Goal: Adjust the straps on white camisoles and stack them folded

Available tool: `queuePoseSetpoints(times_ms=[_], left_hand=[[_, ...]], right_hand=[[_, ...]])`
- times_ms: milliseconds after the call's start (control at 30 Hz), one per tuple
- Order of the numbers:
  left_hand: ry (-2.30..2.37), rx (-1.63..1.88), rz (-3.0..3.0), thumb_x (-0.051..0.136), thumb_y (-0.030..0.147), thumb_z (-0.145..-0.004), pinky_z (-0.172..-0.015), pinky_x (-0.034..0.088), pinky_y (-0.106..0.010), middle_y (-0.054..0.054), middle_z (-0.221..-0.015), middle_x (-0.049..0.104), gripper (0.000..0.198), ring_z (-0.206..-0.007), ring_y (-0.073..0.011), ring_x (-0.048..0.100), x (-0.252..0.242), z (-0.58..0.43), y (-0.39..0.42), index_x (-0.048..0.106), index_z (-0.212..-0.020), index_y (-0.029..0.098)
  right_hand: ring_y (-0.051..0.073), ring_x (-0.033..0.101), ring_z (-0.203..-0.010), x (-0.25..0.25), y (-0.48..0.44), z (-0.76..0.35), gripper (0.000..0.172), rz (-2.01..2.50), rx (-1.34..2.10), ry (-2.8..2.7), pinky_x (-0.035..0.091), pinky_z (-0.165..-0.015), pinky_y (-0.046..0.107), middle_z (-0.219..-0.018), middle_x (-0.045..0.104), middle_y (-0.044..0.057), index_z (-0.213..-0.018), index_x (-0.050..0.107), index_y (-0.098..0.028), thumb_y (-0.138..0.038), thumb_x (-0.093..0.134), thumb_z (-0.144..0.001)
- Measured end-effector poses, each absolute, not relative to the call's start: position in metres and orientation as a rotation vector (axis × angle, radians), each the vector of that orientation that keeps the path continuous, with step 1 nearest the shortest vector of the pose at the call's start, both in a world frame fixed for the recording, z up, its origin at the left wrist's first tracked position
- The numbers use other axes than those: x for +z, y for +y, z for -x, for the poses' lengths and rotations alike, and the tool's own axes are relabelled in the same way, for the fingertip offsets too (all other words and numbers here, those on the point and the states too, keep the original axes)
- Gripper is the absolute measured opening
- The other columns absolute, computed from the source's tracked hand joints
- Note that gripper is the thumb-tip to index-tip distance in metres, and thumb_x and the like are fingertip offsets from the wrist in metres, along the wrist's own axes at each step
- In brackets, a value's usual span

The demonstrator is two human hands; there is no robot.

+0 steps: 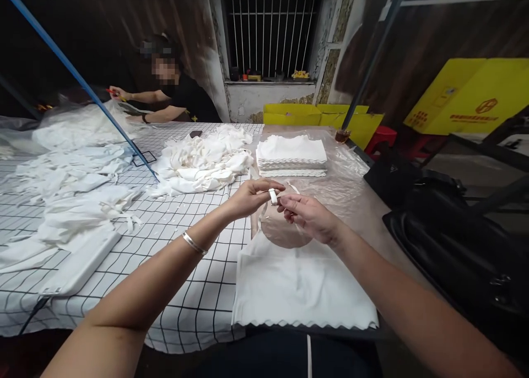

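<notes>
A white garment (pixel 301 281) with a scalloped hem lies flat on the table in front of me, its thin strap (pixel 273 196) lifted above the neckline. My left hand (pixel 248 197) pinches that strap between thumb and fingers, closed on it. My right hand (pixel 308 217) faces it a few centimetres away, fingertips closed on the same strap. A metal bangle (pixel 194 243) circles my left wrist.
A neat stack of folded white garments (pixel 291 155) sits beyond my hands; a loose heap (pixel 204 160) lies to its left. More white cloth (pixel 70 201) covers the checked tablecloth (pixel 198 290). A person sits at the far left. Black bags (pixel 454 240) lie on the right.
</notes>
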State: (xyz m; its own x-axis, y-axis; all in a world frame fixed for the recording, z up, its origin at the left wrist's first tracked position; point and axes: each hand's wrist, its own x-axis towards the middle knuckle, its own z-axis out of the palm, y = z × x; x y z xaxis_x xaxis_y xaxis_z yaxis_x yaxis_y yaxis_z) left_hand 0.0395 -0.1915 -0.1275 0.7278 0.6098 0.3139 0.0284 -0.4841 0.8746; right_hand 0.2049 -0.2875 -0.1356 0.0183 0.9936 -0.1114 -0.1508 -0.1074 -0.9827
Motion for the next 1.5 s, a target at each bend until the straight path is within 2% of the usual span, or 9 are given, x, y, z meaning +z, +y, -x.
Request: queuePoseSetpoints(times_ms=[233, 400, 500, 633, 733, 833, 1067, 1167, 1500], left_hand=[[0.539, 0.7, -2.122, 0.057, 0.014, -0.081, -0.095, 0.048, -0.034, -0.008, -0.109, 0.072, 0.025, -0.102, -0.02, 0.065, -0.135, -0.04, -0.192, 0.076, -0.096, 0.018], [0.866, 0.807, -2.201, 0.063, 0.022, -0.08, -0.085, 0.046, -0.035, -0.008, -0.098, 0.07, 0.018, -0.09, -0.02, 0.062, -0.156, -0.021, -0.211, 0.072, -0.094, 0.016], [1.059, 0.554, -2.235, 0.062, 0.027, -0.083, -0.083, 0.041, -0.04, -0.006, -0.086, 0.069, 0.012, -0.081, -0.0205, 0.06, -0.185, -0.008, -0.243, 0.068, -0.079, 0.017], [1.141, 0.307, -2.323, 0.069, 0.038, -0.08, -0.085, 0.032, -0.046, -0.007, -0.088, 0.069, 0.022, -0.091, -0.0282, 0.056, -0.219, -0.008, -0.283, 0.065, -0.084, 0.017], [1.13, 0.275, -2.37, 0.071, 0.039, -0.079, -0.084, 0.03, -0.045, -0.008, -0.09, 0.068, 0.027, -0.096, -0.0309, 0.054, -0.228, -0.017, -0.292, 0.064, -0.094, 0.017], [1.116, 0.243, -2.38, 0.072, 0.034, -0.078, -0.084, 0.03, -0.045, -0.01, -0.096, 0.065, 0.021, -0.1, -0.032, 0.053, -0.228, -0.025, -0.292, 0.065, -0.09, 0.017], [1.06, 0.311, -2.229, 0.066, 0.027, -0.08, -0.084, 0.029, -0.045, -0.007, -0.087, 0.068, 0.009, -0.097, -0.0297, 0.054, -0.23, -0.029, -0.293, 0.067, -0.08, 0.018], [1.068, 0.36, -2.156, 0.065, 0.031, -0.083, -0.085, 0.027, -0.046, -0.007, -0.087, 0.07, 0.016, -0.097, -0.0292, 0.054, -0.231, -0.028, -0.295, 0.069, -0.076, 0.018], [1.081, 0.368, -2.073, 0.067, 0.032, -0.082, -0.088, 0.024, -0.044, -0.004, -0.088, 0.07, 0.017, -0.097, -0.0244, 0.053, -0.229, -0.026, -0.299, 0.066, -0.074, 0.017]], right_hand=[[0.005, 0.039, -0.053, -0.132, -0.284, -0.193, 0.038, 1.2, 1.546, -0.904, 0.03, -0.049, 0.02, -0.058, 0.047, -0.006, -0.064, 0.059, -0.015, -0.034, 0.089, -0.052], [0.004, 0.043, -0.051, -0.148, -0.289, -0.203, 0.03, 1.265, 1.517, -0.786, 0.034, -0.047, 0.018, -0.06, 0.055, -0.005, -0.068, 0.058, -0.015, -0.022, 0.085, -0.057], [0.006, 0.05, -0.052, -0.164, -0.294, -0.215, 0.023, 1.355, 1.477, -0.745, 0.038, -0.048, 0.018, -0.065, 0.062, -0.002, -0.072, 0.06, -0.015, -0.019, 0.081, -0.064], [0.008, 0.057, -0.058, -0.186, -0.301, -0.219, 0.024, 1.438, 1.478, -0.754, 0.04, -0.051, 0.019, -0.071, 0.066, 0.001, -0.073, 0.062, -0.015, -0.021, 0.082, -0.062], [0.006, 0.051, -0.055, -0.199, -0.305, -0.216, 0.031, 1.409, 1.449, -0.82, 0.036, -0.052, 0.02, -0.062, 0.059, -0.004, -0.068, 0.061, -0.016, -0.028, 0.086, -0.055], [0.005, 0.044, -0.053, -0.206, -0.31, -0.213, 0.036, 1.425, 1.421, -0.852, 0.033, -0.053, 0.021, -0.058, 0.054, -0.007, -0.067, 0.061, -0.016, -0.035, 0.087, -0.051], [0.009, 0.046, -0.06, -0.212, -0.324, -0.213, 0.038, 1.515, 1.329, -1.122, 0.035, -0.06, 0.024, -0.068, 0.057, -0.004, -0.074, 0.061, -0.016, -0.047, 0.078, -0.063], [0.011, 0.05, -0.069, -0.213, -0.329, -0.213, 0.033, 1.505, 1.271, -1.32, 0.038, -0.066, 0.026, -0.074, 0.058, -0.002, -0.079, 0.061, -0.016, -0.045, 0.073, -0.069], [0.012, 0.044, -0.065, -0.222, -0.336, -0.216, 0.019, 1.45, 1.099, -1.791, 0.035, -0.061, 0.026, -0.071, 0.049, -0.002, -0.074, 0.052, -0.019, -0.033, 0.059, -0.084]])
